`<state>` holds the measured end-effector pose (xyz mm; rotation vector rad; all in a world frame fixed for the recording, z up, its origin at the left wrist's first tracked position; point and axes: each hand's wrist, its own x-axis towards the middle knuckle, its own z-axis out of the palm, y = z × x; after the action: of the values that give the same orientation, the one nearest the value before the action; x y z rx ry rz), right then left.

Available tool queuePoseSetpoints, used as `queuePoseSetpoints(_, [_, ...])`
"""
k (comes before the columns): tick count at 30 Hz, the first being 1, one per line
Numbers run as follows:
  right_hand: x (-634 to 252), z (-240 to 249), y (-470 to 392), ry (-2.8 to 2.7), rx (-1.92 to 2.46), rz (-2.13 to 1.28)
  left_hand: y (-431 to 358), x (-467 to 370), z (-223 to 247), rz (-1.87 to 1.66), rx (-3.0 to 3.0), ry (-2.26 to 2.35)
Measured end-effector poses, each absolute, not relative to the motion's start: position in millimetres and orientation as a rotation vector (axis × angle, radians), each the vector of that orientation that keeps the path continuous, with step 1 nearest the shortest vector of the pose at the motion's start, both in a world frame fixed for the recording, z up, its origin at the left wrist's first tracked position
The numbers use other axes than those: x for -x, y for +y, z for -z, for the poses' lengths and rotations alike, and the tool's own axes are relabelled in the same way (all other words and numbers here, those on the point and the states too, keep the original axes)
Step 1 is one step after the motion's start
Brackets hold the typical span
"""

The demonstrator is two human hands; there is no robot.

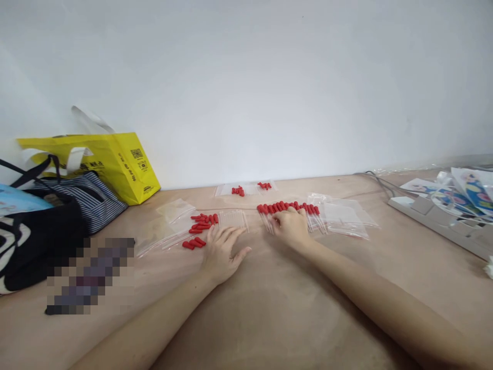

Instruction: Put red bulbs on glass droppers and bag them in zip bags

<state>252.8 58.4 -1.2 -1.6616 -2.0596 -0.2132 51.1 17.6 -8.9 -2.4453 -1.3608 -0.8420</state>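
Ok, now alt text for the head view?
A person's left hand spreads beside loose red pieces; the right hand is curled at a row of red-tipped sticks. Plastic bags lie on the table; a yellow bag stands far left.

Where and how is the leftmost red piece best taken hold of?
Probably pinch the middle of the leftmost red piece, across its narrow width, coming from above left. It is elongated and lies on its side; the neighbouring red pieces lie to its right.

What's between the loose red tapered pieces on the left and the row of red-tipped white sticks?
Head view: thin white sticks, left hand by their near ends, then bare tan tabletop.
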Motion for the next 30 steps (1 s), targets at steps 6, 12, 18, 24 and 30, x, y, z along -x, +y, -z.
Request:
queuePoseSetpoints(6, [-247.4, 3.4, 94.2, -1.819, 1.998, 0.116, 16.4, -49.5, 10.5, 0.791, 2.468, -1.338])
queuePoseSetpoints(12, [-246.6, 8.8, 98.9, -1.787, 2.083, 0.112, 16.2, -47.9, 11.6, 0.800, 2.461, -1.368])
queuePoseSetpoints(18, [-247.6, 9.8, 99.0, -1.817, 2.093, 0.129, 21.6, -41.6, 7.3, 0.769, 2.423, -1.459])
queuePoseSetpoints(24, [-243.3, 4.6, 93.7, -1.847, 1.991, 0.259, 47.4, -1.8, -39.7, 0.594, 2.562, -1.521])
queuePoseSetpoints(30, [-206.0, -4.2, 90.1, -2.044, 1.835, 0.164, 55.5, 40.6, -71.6, 0.079, 2.758, -1.726])
